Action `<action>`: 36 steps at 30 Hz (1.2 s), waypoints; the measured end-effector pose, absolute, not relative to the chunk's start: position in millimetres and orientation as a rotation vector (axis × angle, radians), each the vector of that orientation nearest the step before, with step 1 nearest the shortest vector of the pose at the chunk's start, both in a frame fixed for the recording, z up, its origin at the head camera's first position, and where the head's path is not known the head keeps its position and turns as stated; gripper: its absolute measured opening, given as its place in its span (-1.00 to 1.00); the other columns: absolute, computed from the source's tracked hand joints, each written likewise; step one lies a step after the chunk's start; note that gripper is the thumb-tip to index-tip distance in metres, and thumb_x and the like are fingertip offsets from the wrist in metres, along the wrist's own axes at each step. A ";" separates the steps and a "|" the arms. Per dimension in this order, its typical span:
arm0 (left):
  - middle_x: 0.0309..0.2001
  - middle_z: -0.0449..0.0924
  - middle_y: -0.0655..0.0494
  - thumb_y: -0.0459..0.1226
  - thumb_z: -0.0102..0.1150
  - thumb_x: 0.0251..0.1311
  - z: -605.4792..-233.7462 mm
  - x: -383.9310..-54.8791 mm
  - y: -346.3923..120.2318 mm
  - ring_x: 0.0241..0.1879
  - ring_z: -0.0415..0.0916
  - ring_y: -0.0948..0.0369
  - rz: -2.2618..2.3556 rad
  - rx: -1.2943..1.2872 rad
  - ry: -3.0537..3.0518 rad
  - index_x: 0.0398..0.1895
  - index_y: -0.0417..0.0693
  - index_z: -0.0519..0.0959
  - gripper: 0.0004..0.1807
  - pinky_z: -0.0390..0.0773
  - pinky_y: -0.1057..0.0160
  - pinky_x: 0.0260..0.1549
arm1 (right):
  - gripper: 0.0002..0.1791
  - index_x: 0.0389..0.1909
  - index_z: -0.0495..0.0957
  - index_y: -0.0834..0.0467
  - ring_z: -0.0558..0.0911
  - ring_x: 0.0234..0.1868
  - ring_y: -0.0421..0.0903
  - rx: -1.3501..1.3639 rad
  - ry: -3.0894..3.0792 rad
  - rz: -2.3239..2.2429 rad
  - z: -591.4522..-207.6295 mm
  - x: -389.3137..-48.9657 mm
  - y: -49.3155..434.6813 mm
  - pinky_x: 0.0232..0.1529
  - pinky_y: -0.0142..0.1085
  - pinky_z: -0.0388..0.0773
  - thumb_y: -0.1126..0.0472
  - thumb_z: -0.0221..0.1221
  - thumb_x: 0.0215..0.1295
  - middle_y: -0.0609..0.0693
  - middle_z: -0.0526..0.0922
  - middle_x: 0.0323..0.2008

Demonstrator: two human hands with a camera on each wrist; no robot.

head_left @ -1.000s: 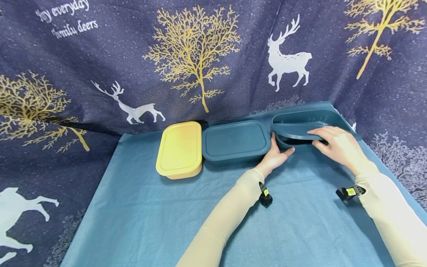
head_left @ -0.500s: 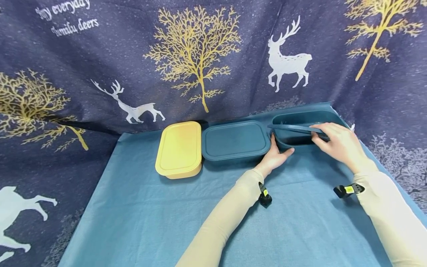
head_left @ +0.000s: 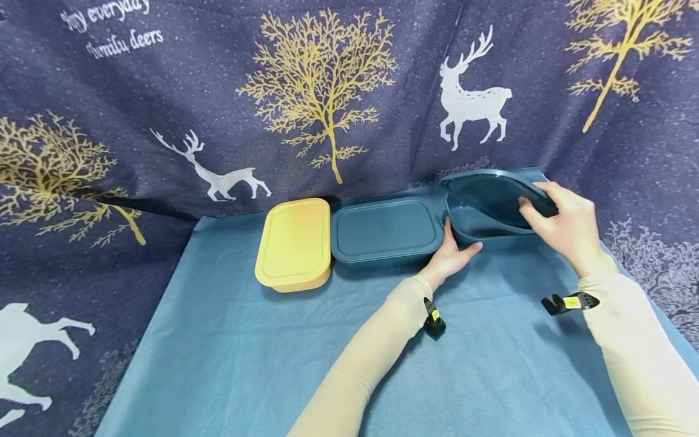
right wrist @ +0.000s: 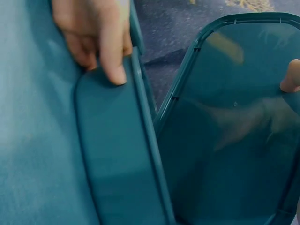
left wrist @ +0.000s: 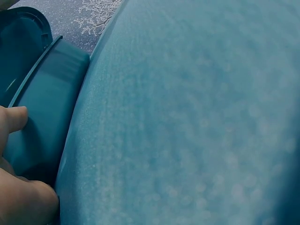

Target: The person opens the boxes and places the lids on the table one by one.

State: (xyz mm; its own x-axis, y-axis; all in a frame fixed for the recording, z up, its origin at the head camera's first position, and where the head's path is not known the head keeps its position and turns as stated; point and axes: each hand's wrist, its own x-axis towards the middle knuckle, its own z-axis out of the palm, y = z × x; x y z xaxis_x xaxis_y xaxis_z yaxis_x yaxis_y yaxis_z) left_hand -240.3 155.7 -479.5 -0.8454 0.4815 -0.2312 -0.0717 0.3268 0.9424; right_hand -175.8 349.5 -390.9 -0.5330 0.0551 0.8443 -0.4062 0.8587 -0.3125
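A rectangular dark teal food container stands uncovered at the right end of the row in the head view. My left hand holds its near left corner, thumb against the front wall and fingers at the left side. My right hand pinches the right end of the matching lid, thumb on its underside. The lid stands tilted up over the container, its underside facing me. In the right wrist view, the lid's grooved rim and shiny underside show beside the container's outer wall.
Left of the uncovered container sits a lidded teal container. A lidded yellow container stands beside that one. Blue cloth covers the table, and a dark patterned curtain hangs right behind the row.
The right hand has raised the lid from nearly flat on the container to a steep tilt, turning its underside toward me. My left hand has stayed at the container's corner.
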 end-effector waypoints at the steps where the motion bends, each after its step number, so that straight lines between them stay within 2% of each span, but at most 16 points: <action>1: 0.60 -0.05 0.09 0.16 0.16 0.37 -479.3 -240.2 155.9 0.41 0.31 0.06 1.542 0.360 2.121 0.64 0.38 -0.38 0.05 0.39 0.04 0.27 | -0.72 -0.15 0.68 0.33 0.58 -0.38 -0.16 0.240 -2.042 0.617 -389.4 -175.7 349.3 -0.17 -0.69 0.18 0.27 0.29 0.14 0.29 0.70 -0.33; 4: 0.61 -0.07 0.10 0.16 0.15 0.37 -479.7 -240.3 156.4 0.42 0.29 0.07 1.545 0.363 2.123 0.64 0.37 -0.37 0.05 0.38 0.05 0.28 | -0.71 -0.17 0.69 0.36 0.45 -0.37 -0.51 0.195 -1.986 0.674 -385.0 -175.1 349.1 -0.22 -0.68 0.20 0.27 0.31 0.11 0.26 0.69 -0.40; 6: 0.61 -0.06 0.11 0.16 0.16 0.37 -479.4 -239.8 156.5 0.41 0.30 0.06 1.545 0.361 2.126 0.64 0.38 -0.38 0.05 0.38 0.05 0.28 | -0.70 -0.17 0.69 0.37 0.39 -0.36 -0.64 0.163 -1.948 0.720 -381.6 -174.3 349.2 -0.26 -0.67 0.21 0.27 0.33 0.10 0.04 0.69 -0.45; 10: 0.61 -0.10 0.12 0.15 0.15 0.37 -478.8 -238.8 157.4 0.43 0.26 0.06 1.557 0.365 2.128 0.64 0.38 -0.37 0.05 0.36 0.06 0.30 | -0.71 -0.19 0.70 0.39 0.42 -0.41 -0.62 0.084 -1.893 0.802 -372.2 -169.7 350.5 -0.31 -0.64 0.22 0.30 0.37 0.08 -0.49 0.55 -0.41; 12: 0.62 -0.13 0.13 0.13 0.15 0.38 -478.8 -238.0 158.4 0.44 0.24 0.07 1.567 0.371 2.130 0.64 0.36 -0.36 0.04 0.35 0.07 0.31 | -0.71 -0.19 0.69 0.40 0.44 -0.42 -0.62 0.053 -1.884 0.835 -366.3 -165.1 351.4 -0.33 -0.63 0.24 0.30 0.38 0.10 -0.63 0.51 -0.40; 17: 0.62 -0.19 0.15 0.10 0.15 0.40 -478.9 -237.3 161.4 0.47 0.18 0.11 1.583 0.385 2.154 0.64 0.31 -0.32 0.01 0.32 0.11 0.33 | -0.71 -0.12 0.72 0.32 0.54 -0.42 -0.56 -0.048 -1.875 0.983 -352.2 -152.9 353.3 -0.34 -0.61 0.37 0.29 0.40 0.15 -0.56 0.58 -0.39; 22: 0.63 -0.21 0.14 0.06 0.15 0.41 -475.3 -238.4 164.3 0.52 0.05 0.14 1.598 0.380 2.158 0.65 0.26 -0.30 0.00 0.25 0.12 0.38 | -0.73 -0.09 0.73 0.02 0.58 -0.42 -0.48 -0.253 -1.905 1.102 -342.2 -142.2 357.2 -0.33 -0.62 0.44 0.25 0.41 0.17 -0.44 0.62 -0.41; 27: 0.63 -0.24 0.11 0.04 0.14 0.43 -474.9 -242.0 166.5 0.56 -0.07 0.13 1.619 0.371 2.156 0.65 0.19 -0.29 -0.02 0.19 0.10 0.41 | -0.74 -0.09 0.69 -0.03 0.61 -0.44 -0.49 -0.331 -1.942 1.209 -338.4 -133.0 364.4 -0.40 -0.67 0.48 0.27 0.39 0.21 -0.40 0.65 -0.40; 36: 0.62 -0.20 0.10 0.03 0.15 0.42 -477.8 -244.8 169.8 0.55 -0.04 0.14 1.619 0.386 2.192 0.65 0.14 -0.27 -0.02 0.21 0.14 0.40 | -0.80 -0.18 0.60 -0.19 0.61 -0.59 -0.48 -0.417 -2.107 1.348 -339.6 -121.7 387.5 -0.63 -0.57 0.49 0.16 0.36 0.29 -0.53 0.64 -0.49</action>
State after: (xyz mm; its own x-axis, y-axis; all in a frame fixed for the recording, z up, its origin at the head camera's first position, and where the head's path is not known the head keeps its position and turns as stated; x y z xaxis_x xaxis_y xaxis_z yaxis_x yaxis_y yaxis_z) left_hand -244.8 169.8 -477.8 -0.8876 0.4378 -0.1432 -0.0081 0.2959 0.9552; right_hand -121.7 387.5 -339.6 -0.7729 0.5516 0.3137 -0.0535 0.4360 -0.8984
